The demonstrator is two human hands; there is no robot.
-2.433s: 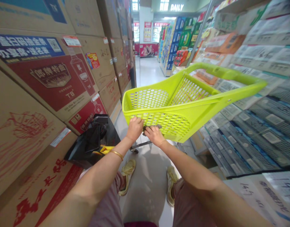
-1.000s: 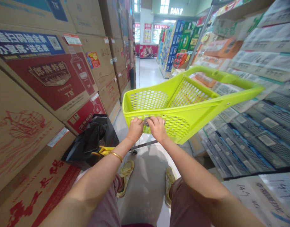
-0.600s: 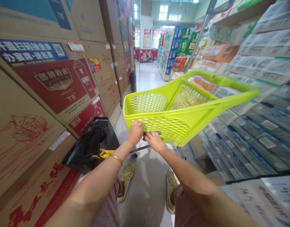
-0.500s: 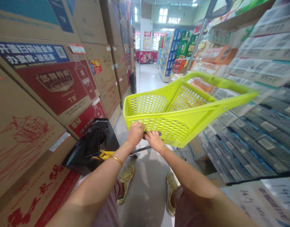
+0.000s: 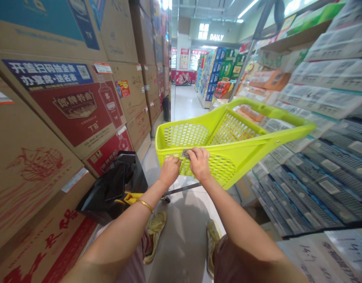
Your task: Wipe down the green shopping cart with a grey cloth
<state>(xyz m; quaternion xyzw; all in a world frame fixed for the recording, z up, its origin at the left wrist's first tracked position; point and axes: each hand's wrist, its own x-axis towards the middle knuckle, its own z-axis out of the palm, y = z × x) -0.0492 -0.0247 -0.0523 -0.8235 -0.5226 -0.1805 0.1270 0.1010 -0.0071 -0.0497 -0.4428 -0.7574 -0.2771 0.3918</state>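
Note:
A yellow-green plastic shopping cart [image 5: 252,147] stands in front of me, its handle to the right. In front of its near side wall, my right hand [image 5: 200,162] is closed with the fingers just below the rim. A small dark grey, crumpled-looking thing [image 5: 185,153] pokes out at its fingertips; its kind is unclear. Close by on the left, my left hand [image 5: 170,170] has its fingers curled together at the perforated wall. Whatever those fingers pinch is hidden. A gold bracelet [image 5: 144,205] circles my left wrist.
Stacked cardboard cartons [image 5: 77,110] wall the left side. Against them stands a black bag [image 5: 113,188] with something yellow at its edge. Packaged goods [image 5: 325,157] fill sloping shelves on the right. Beyond the cart, a tiled aisle [image 5: 183,100] runs back toward more shelves.
My right hand has risen toward the cart's rim with the dark thing at its fingertips. My left hand has dropped slightly below the rim. The view has shifted a little.

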